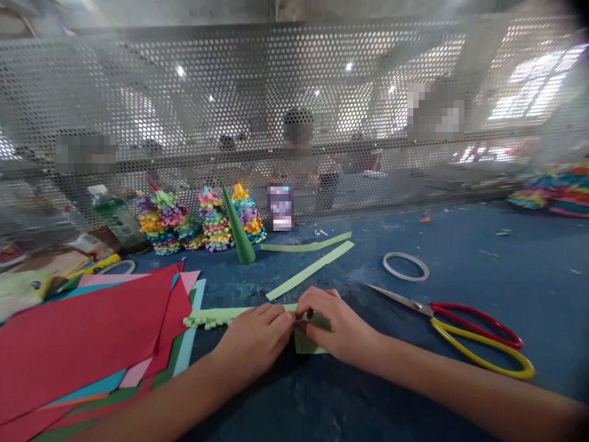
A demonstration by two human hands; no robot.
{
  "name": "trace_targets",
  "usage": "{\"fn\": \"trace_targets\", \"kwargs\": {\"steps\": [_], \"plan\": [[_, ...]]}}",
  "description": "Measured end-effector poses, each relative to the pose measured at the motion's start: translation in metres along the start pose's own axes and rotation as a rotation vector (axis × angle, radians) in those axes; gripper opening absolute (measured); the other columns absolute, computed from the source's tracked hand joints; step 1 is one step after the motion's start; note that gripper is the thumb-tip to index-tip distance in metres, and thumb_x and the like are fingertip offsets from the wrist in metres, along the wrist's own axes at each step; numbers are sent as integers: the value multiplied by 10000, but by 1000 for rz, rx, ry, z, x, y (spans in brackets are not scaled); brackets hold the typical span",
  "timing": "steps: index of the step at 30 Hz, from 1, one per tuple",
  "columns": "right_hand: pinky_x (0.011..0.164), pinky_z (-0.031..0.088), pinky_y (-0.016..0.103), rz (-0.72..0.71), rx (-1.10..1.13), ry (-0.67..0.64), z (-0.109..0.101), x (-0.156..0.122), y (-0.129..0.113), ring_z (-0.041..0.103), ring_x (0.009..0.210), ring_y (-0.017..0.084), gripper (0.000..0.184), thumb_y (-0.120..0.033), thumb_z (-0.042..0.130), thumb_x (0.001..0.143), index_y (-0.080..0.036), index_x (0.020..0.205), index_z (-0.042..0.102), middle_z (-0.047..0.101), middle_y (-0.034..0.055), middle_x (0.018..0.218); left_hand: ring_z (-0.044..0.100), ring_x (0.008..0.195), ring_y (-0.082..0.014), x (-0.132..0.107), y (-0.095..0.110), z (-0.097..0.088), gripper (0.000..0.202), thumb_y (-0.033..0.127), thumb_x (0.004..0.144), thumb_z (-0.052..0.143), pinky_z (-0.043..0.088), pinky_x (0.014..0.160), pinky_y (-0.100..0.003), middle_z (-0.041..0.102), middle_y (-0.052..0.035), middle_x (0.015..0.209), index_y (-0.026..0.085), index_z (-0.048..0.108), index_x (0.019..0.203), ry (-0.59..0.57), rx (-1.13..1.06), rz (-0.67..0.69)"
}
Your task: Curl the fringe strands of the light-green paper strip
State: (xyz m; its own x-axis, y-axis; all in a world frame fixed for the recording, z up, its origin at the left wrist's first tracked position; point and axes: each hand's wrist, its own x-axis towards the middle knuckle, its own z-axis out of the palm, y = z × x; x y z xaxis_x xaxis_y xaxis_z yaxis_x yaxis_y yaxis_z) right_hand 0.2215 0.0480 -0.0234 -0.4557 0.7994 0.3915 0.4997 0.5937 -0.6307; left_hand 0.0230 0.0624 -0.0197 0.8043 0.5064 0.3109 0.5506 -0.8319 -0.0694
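Though half-hidden, green paper (310, 341) seemingly in both hands (253, 341) (338, 325), grips narrow, green-liquid bottle (117, 218) beyond

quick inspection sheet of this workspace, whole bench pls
surface: scuffed blue worktop, small paper scraps scattered on it
job's things: fringed light green paper strip running into a light green paper piece; two plain light green paper strips lying loose; tall green paper cone standing
hands: bare left hand pinches the fringed strip; bare right hand grips the piece beside it
clutter: stacked red, pink, blue and green paper sheets; steel scissors with red and yellow handles; white tape ring
cables: nothing seen
surroundings: perforated metal screen, a person beyond it; multicoloured tiered paper trees before it
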Motion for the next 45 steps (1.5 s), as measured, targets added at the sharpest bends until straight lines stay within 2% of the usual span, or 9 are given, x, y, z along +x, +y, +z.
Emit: {"fn": "trace_targets", "kwargs": {"steps": [3, 9, 15, 22, 30, 35, 40, 45], "plan": [[795, 319, 336, -38, -63, -6, 0, -2, -1, 537, 885, 166, 220, -12, 523, 736, -198, 853, 510, 580, -6, 873, 544, 717, -162, 1, 0, -2, 238, 249, 963, 299, 444, 605, -267, 568, -27, 787, 181, 502, 859, -3, -57, -36], [767, 348, 320, -32, -112, -29, 0, -2, -1, 522, 864, 169, 115, -91, 493, 831, -197, 865, 520, 568, 13, 888, 548, 771, -168, 1, -2, -1, 205, 241, 954, 322, 461, 650, -270, 564, -26, 814, 189, 511, 891, -36, -139, -83], [764, 381, 328, -34, -150, -44, 1, -2, 1, 508, 863, 178, 128, -82, 507, 822, -191, 877, 544, 569, 26, 905, 543, 776, -165, 1, -2, -2, 223, 253, 955, 324, 456, 664, -270, 562, -27, 822, 193, 534, 910, -45, -143, -99], [774, 432, 307, -55, 14, -13, 0, 1, 4, 525, 865, 160, 131, -84, 538, 813, -195, 876, 565, 561, 24, 896, 555, 748, -160, 0, 0, -4, 305, 299, 975, 269, 443, 633, -264, 582, -28, 801, 183, 530, 870, 8, -137, -103], [793, 348, 354, -11, -131, -41, -2, -1, -2, 533, 881, 162, 52, -155, 537, 854, -206, 854, 536, 589, -5, 909, 561, 713, -156, 1, -2, -1, 326, 305, 983, 250, 436, 607, -257, 590, -18, 781, 186, 527, 859, 18, -158, -92], [813, 353, 356, 42, -42, -46, -2, 1, -2, 542, 841, 146, 51, -153, 536, 837, -203, 827, 532, 576, -14, 872, 568, 754, -173, 0, -1, -2, 303, 293, 978, 254, 452, 643, -281, 595, -25, 805, 191, 521, 879, -10, -167, -105], [733, 418, 282, 65, 115, -3, -1, 3, 4, 530, 798, 134, 94, -100, 532, 790, -191, 807, 514, 543, -3, 833, 585, 883, -194, -1, 0, -1, 218, 313, 954, 336, 472, 712, -305, 600, -45, 945, 193, 479, 1066, -13, -206, -130], [774, 424, 288, 84, 174, -27, 1, 3, 12, 546, 846, 140, 86, -119, 561, 800, -199, 825, 541, 573, 3, 878, 586, 839, -189, -1, -2, 2, 228, 275, 969, 288, 470, 688, -298, 595, -36, 884, 190, 497, 1003, -49, -164, -110]]}}
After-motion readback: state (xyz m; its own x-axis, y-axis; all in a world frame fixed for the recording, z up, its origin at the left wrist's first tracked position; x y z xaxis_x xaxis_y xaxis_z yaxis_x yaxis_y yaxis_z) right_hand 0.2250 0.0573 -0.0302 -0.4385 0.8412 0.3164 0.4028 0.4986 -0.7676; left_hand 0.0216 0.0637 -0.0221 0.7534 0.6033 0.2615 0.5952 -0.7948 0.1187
